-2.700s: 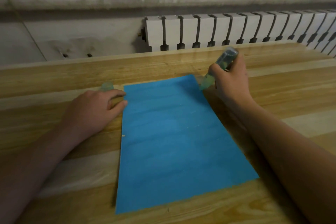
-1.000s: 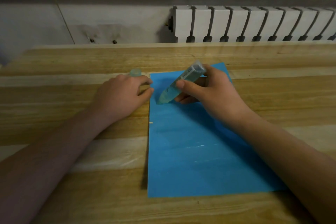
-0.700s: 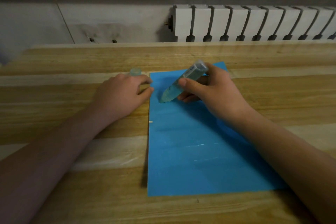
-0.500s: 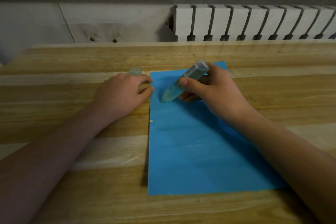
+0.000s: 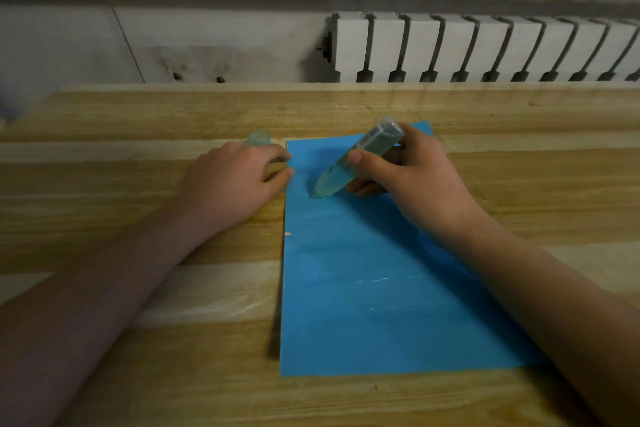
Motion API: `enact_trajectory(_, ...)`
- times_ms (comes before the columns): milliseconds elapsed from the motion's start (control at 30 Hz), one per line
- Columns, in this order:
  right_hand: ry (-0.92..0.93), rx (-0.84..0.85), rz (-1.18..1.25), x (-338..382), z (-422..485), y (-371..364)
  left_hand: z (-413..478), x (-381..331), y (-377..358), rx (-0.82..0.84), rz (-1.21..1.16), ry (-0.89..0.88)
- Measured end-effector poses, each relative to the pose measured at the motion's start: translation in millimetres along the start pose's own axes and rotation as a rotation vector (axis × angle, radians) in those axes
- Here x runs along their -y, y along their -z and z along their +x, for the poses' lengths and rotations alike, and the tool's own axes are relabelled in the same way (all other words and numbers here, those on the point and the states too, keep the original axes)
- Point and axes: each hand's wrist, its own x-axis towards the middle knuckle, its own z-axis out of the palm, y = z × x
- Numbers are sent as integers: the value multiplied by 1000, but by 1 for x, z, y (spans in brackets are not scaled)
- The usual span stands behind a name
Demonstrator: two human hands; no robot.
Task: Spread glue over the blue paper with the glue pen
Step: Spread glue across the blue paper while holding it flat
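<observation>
Counter (image 5: 138, 114): pale wood in long planks, filling your view from the near edge to the wall. It carries everything listed below except the radiator.

Radiator (image 5: 485, 45): white and ribbed, on the wall behind the counter's far right.

Paper (image 5: 363, 305): one blue sheet, flat on the counter in front of you, its long side running away from you, a little right of centre. Faint pale streaks (image 5: 374, 279) cross its middle. Your right forearm lies over its right edge.

Right hand (image 5: 415, 180): yours, over the far part of the paper. The fingers are clamped on the pen, with the thumb across the barrel's near side and the other fingers curled behind and beneath it.

Left hand (image 5: 232, 187): yours, palm down on the counter just left of the paper. The fingers are loosely bent and hold nothing. The forefinger and thumb tips touch the sheet's left edge near its far left corner.

Pen (image 5: 356, 159): clear greenish barrel with a printed label, tilted. The butt points up and right; the tip points down and left, touching the paper near the far left corner.

Cap (image 5: 259, 138): small and clear, on the counter just beyond your left hand, apart from the pen.

Fleck (image 5: 288, 234): tiny and pale, at the paper's left edge. You cannot tell what it is.
</observation>
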Motion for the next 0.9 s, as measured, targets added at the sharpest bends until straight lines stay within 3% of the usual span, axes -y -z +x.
enact_trajectory(900, -3, -78, -32, 2, -1, 3, 1, 1, 0, 0, 8, -15)
